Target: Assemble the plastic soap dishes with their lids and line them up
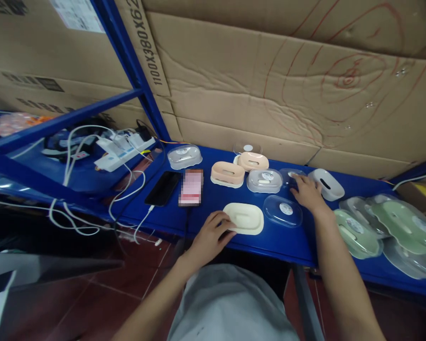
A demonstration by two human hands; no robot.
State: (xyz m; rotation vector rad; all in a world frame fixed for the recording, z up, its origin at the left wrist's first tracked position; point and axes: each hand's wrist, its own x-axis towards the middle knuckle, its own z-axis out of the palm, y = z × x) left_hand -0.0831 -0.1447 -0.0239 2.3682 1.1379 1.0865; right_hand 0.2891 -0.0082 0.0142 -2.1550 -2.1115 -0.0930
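Note:
My left hand (215, 232) pinches the left edge of a cream oval tray (246, 219), which looks like a soap dish base and lies on the blue table. My right hand (308, 193) reaches over a clear plastic lid (287, 176) with fingers apart; its fingertips touch or nearly touch the lid. Just right of those fingers is a white oval dish with a dark slot (329, 183). Another clear lid (283, 211) lies between my hands. Behind them are a lidded white dish (264, 181) and two peach slotted dishes (227, 173) (253, 161).
Green dishes with clear covers (357, 232) crowd the right end. At left are a clear-lidded dish (184, 156), a black phone (162, 188), a second phone (190, 187) and white cables (128, 208) running to a power strip (124, 154). Cardboard (234, 71) stands behind the table.

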